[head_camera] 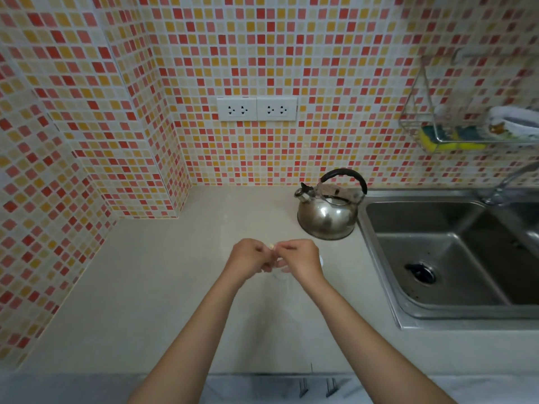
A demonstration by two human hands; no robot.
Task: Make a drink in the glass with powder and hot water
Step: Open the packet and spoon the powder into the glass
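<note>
A mosaic tile wall (pixel 320 68) of red, orange, yellow and cream squares fills the far side and wraps round the left corner. Below it a pale beige countertop (pixel 145 301) runs from the left corner to the near edge. A stainless steel sink (pixel 455 258) is set into the counter on the right, its drain showing dark in the basin, with a tap (pixel 507 182) at its far right corner. A wire rack (pixel 414 118) hangs on the wall above the sink and holds yellow-and-green sponges (pixel 449 139).

A shiny metal kettle (pixel 328 212) with a black arched handle stands on the counter against the far wall, just beside the sink's left edge, spout pointing left. Two white double sockets (pixel 256 108) sit on the wall left of and above it.

Two bare forearms reach in from the near edge and meet over the middle of the counter. The left hand (pixel 248 258) and right hand (pixel 302 259) are close together, fingers curled, each pinching an end of a small pale packet (pixel 272 246) held between them; most of it is hidden by the fingers. Directly under the hands stands a clear glass (pixel 281 275), on the counter, near and left of the kettle, mostly hidden and hard to make out.
</note>
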